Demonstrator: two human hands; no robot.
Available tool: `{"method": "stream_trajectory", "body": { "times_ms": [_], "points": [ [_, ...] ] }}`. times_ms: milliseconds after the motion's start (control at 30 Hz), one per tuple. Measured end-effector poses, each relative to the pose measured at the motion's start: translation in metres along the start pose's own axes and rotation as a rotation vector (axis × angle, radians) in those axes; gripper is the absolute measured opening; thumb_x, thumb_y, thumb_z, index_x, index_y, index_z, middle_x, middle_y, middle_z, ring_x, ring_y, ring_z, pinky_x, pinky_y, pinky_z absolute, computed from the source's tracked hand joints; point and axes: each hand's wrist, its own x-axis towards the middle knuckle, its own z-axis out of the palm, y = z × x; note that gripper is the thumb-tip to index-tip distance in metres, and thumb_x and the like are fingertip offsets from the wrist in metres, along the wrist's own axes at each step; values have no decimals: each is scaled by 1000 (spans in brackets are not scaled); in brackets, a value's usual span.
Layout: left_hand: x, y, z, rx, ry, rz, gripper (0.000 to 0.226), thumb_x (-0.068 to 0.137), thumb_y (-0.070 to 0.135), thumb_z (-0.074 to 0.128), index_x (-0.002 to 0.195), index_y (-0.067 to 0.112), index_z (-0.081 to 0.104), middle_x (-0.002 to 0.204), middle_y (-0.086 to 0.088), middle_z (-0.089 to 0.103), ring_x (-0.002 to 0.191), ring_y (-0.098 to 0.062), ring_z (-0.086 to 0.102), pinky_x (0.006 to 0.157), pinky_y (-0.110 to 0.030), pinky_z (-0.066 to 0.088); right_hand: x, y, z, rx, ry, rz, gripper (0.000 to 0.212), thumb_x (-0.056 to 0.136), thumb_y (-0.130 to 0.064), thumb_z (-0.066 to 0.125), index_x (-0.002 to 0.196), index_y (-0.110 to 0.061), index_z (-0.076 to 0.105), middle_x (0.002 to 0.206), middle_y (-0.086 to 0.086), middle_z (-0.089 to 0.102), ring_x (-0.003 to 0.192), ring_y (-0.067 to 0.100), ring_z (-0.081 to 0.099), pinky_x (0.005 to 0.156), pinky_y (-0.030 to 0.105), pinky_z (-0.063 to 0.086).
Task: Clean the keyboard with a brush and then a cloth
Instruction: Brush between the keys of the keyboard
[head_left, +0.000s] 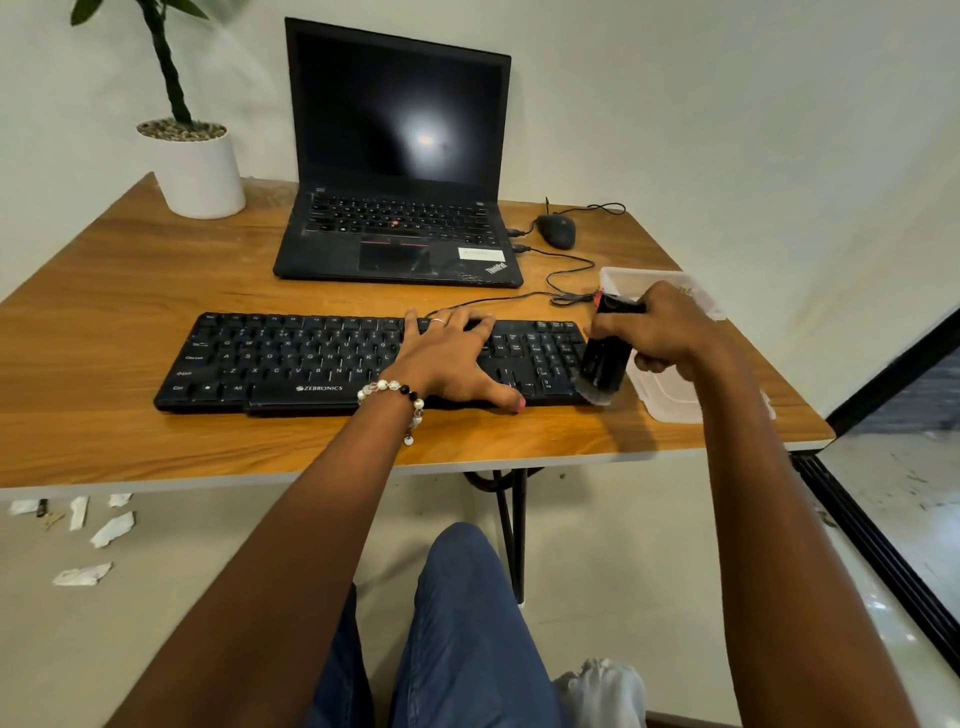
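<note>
A black Zebronics keyboard (291, 358) lies across the wooden table (130, 291) in front of me. My left hand (447, 358) rests flat on its right-middle keys, fingers spread, thumb at the front edge. My right hand (660, 332) grips a black brush (602, 358) upright, its grey bristles touching the keyboard's right end by the number pad. A white cloth (602, 691) lies on my lap at the bottom of the frame.
An open black laptop (400, 156) stands behind the keyboard, with a wired mouse (557, 231) to its right. A clear plastic container (670, 384) sits under my right hand. A white plant pot (195, 166) stands back left. Paper scraps (111, 527) litter the floor.
</note>
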Motion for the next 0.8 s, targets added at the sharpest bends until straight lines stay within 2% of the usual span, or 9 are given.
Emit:
{"method": "stream_trajectory", "body": {
  "times_ms": [67,133,233,267,367,467,567,667,800],
  "points": [
    [0,0,0,1,-2,1,123,58,87,57,154,28,9,158,5,11,146,-26,7,113,-63,-11,-1,-5,-2,49,76,-22,39,82,-31,75,107,-5,61,84,11,67,50,16,53,36,23,41],
    [0,1,0,-2,-6,1,123,59,87,57,154,27,9,159,6,10,146,-26,6,113,-63,-11,1,-10,5,162,268,-38,37,85,-36,73,105,-8,62,76,4,65,51,16,58,44,24,49],
    [-1,1,-1,1,-1,-4,122,60,86,58,154,27,8,159,6,9,147,-25,5,113,-62,-11,11,-14,20,215,389,-85,45,83,-44,74,105,-6,66,87,9,71,60,23,70,64,42,61],
    [-2,1,-1,3,-1,-5,122,60,86,57,154,27,8,159,6,9,147,-25,5,113,-63,-11,13,-14,25,213,376,-96,45,83,-45,75,102,-6,67,90,10,72,60,24,71,65,44,61],
    [-2,2,-1,7,-2,-7,123,59,87,57,155,27,8,159,7,8,147,-25,5,113,-63,-11,18,-13,35,194,327,-140,33,85,-40,73,94,-9,64,89,11,72,57,21,70,56,29,59],
    [-2,0,-1,7,1,-8,123,58,88,56,155,28,7,159,6,8,147,-26,6,113,-63,-11,18,-8,33,90,288,-74,40,86,-39,73,99,-2,63,86,14,72,60,24,70,65,37,60],
    [0,0,1,3,6,0,124,58,88,56,155,27,8,159,7,9,147,-26,7,113,-64,-10,13,-5,12,52,148,53,46,83,-33,76,111,-2,57,93,14,69,56,21,64,49,31,55],
    [0,-1,1,4,15,4,124,58,88,56,154,27,8,158,7,10,146,-26,8,112,-64,-10,3,-7,-7,-32,-6,121,44,80,-28,78,113,-9,57,99,12,66,69,19,58,44,25,46],
    [-1,0,1,2,13,6,124,58,88,56,154,26,9,158,8,9,146,-26,7,112,-64,-11,7,-13,2,158,162,38,38,82,-29,77,110,-8,62,90,9,67,58,17,62,42,24,48]
  ]
}}
